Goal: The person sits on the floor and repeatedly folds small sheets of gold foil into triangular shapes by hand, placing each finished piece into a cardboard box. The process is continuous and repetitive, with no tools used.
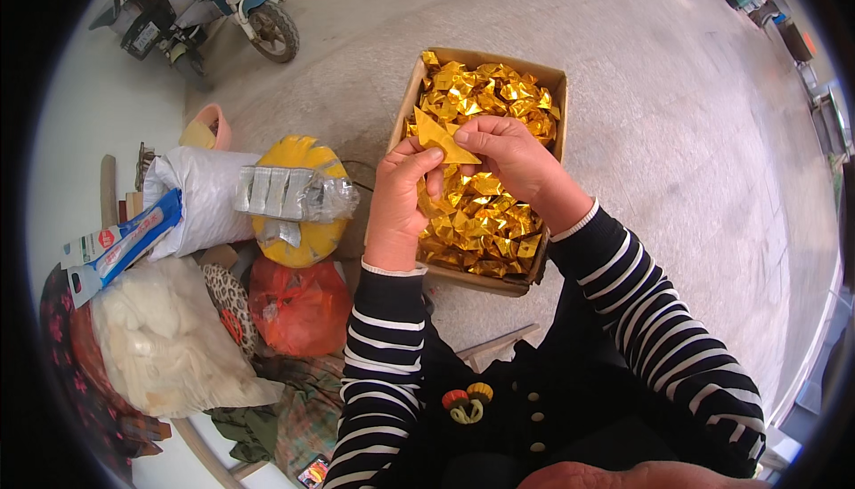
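Note:
A piece of folded gold paper (435, 136) with pointed corners is held between both hands, above an open cardboard box (562, 98). My left hand (404, 195) pinches its lower edge between thumb and fingers. On the other side, my right hand (504, 151) grips the right part of the paper with thumb and forefinger. Many shiny folded gold paper pieces (491, 215) fill the box beneath and around the hands. The paper's underside and some fingertips are hidden.
Left of the box, a round yellow stool (300, 245) bears plastic-wrapped paper bundles (274, 192). Near it are a white sack (207, 188), a red plastic bag (300, 315) and a clear bag with pale contents (167, 342). A three-wheeler and a scooter (163, 38) stand at upper left.

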Demonstrator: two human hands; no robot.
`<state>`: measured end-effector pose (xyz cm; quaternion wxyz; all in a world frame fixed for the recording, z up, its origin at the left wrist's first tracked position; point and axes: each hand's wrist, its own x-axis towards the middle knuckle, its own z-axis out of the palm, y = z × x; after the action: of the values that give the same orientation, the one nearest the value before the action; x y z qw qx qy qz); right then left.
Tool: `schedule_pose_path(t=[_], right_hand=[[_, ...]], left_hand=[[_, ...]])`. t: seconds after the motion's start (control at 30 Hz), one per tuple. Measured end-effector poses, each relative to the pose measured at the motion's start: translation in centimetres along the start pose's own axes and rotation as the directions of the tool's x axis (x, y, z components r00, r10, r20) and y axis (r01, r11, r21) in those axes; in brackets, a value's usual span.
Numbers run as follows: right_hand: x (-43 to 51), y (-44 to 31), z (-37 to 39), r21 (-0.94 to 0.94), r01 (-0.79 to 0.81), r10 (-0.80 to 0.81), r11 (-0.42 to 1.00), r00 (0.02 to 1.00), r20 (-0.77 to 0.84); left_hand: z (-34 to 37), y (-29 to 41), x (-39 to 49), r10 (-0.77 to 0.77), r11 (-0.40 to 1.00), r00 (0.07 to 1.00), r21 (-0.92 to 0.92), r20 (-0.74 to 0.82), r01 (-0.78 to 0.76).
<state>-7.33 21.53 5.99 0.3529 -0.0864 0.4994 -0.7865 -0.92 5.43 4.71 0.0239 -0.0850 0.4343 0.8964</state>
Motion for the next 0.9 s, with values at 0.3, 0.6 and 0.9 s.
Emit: schedule_pose_path(t=[0.3, 0.6, 0.9], right_hand=[[-0.1, 0.0, -0.7, 0.249, -0.182, 0.146, 0.951, 0.977, 0.155], [-0.3, 0.4, -0.3, 0.185, -0.185, 0.168, 0.965, 0.98, 0.104], [-0.3, 0.4, -0.4, 0.198, -0.206, 0.178, 0.958, 0.972, 0.15]], left_hand=[[0.0, 0.5, -0.4, -0.049, 0.999, 0.998, -0.005, 0.049, 0.05], [-0.4, 1.1, -0.8, -0.029, 0.997, 0.999, 0.076, 0.042, 0.026], [-0.5, 1.3, -1.0, -0.045, 0.994, 0.998, 0.101, 0.05, 0.039]])
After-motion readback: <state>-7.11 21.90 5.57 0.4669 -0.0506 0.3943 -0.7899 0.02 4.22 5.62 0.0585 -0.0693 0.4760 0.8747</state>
